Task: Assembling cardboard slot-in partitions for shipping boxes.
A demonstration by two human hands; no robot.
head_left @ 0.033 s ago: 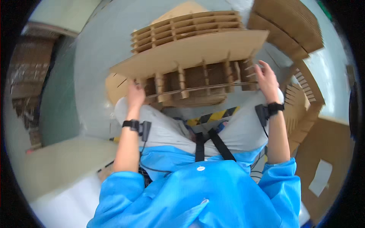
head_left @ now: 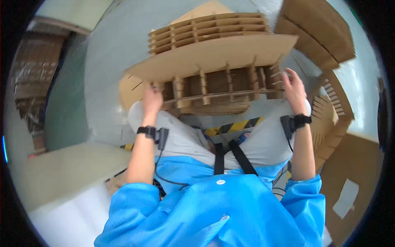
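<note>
A cardboard divider [head_left: 205, 101] of slotted strips crossing into a row of compartments lies just beyond my knees. Along its far side one broad cardboard panel [head_left: 218, 53] leans, hiding part of the crosspieces. My left hand [head_left: 152, 98] is closed at the divider's left end, fingers pinching the cardboard there; the fingertips are partly hidden. At the opposite end my right hand [head_left: 294, 90] has its fingers stretched and slightly apart beside the strip ends. Whether those fingertips touch the cardboard is hard to tell.
Beyond the panel stands another assembled divider grid [head_left: 210, 29]. Stacked cardboard sheets [head_left: 317, 31] sit at the far right, with slotted strips [head_left: 329, 111] nearer on that side. A brown board with white paper [head_left: 345, 198] is lower right. Wrapped cardboard stacks [head_left: 39, 70] stand left.
The whole view has shifted slightly, so everything sits a little further right. Both hands keep their places at the divider's ends.
</note>
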